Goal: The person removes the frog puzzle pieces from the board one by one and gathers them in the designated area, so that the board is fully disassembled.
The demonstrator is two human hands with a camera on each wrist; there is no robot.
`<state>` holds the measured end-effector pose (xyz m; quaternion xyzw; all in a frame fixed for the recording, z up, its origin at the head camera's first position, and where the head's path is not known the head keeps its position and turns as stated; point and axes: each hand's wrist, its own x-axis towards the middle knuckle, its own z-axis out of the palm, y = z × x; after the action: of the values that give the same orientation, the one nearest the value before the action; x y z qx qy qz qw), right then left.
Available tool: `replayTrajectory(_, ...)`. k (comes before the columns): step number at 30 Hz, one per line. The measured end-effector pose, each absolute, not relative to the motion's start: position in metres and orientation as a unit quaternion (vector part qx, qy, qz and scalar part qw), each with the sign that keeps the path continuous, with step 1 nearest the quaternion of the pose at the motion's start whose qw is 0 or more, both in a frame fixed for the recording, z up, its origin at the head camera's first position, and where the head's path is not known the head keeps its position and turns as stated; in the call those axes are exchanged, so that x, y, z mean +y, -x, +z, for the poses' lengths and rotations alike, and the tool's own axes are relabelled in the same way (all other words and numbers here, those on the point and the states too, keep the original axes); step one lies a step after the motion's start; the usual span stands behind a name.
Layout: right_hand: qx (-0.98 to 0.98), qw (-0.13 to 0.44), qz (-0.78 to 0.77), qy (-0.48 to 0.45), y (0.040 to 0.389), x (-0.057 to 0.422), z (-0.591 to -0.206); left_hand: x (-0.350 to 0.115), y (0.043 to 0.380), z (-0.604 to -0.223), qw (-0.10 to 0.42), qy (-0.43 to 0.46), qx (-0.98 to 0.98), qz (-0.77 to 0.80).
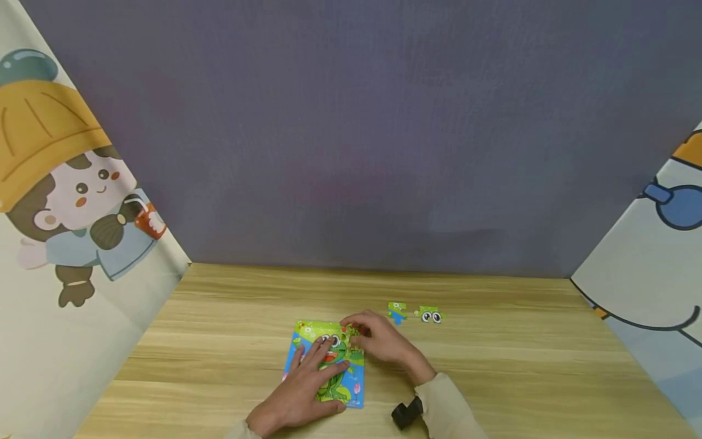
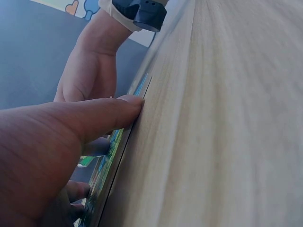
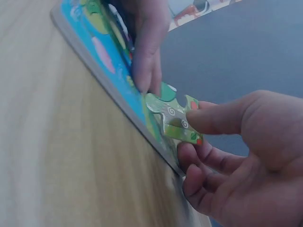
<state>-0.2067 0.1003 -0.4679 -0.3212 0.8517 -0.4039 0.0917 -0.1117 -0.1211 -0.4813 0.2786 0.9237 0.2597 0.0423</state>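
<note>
A frog jigsaw puzzle board [image 1: 355,378] with a blue and green picture lies on the wooden table. My left hand [image 1: 304,384] is spread over its left and lower part, fingers fairly straight, resting on the picture. In the left wrist view the left thumb [image 2: 113,113] touches the board's edge. My right hand [image 1: 384,341] is at the board's upper right corner. Between thumb and fingers it pinches a green puzzle piece [image 3: 177,118] with white swirls, tilted up from the board. Part of the frog is hidden under the left hand.
Two loose puzzle pieces lie on the table beyond the right hand: a blue and green one [image 1: 397,312] and one with the frog's eyes [image 1: 431,314]. A grey panel [image 1: 351,152] stands along the table's back. Cartoon-printed cloths hang at both sides.
</note>
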Motion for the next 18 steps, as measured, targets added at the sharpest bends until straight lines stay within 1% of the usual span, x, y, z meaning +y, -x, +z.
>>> replayTrajectory(5,0.847,0.101,-0.421,0.309,0.2073,0.1008,-0.4673,-0.1215,0.1113,-0.4812,0.044,-0.279,0.922,0.264)
replayTrajectory(10,0.848,0.095,-0.438,0.283,0.2077,0.1002,-0.4685,-0.1212,0.1107,-0.4808,0.041,-0.279,0.924,0.259)
replayTrajectory(18,0.844,0.083,-0.453,0.274,0.2081,0.1006,-0.4725,-0.1211,0.1105,-0.4797,0.044,-0.275,0.925,0.26)
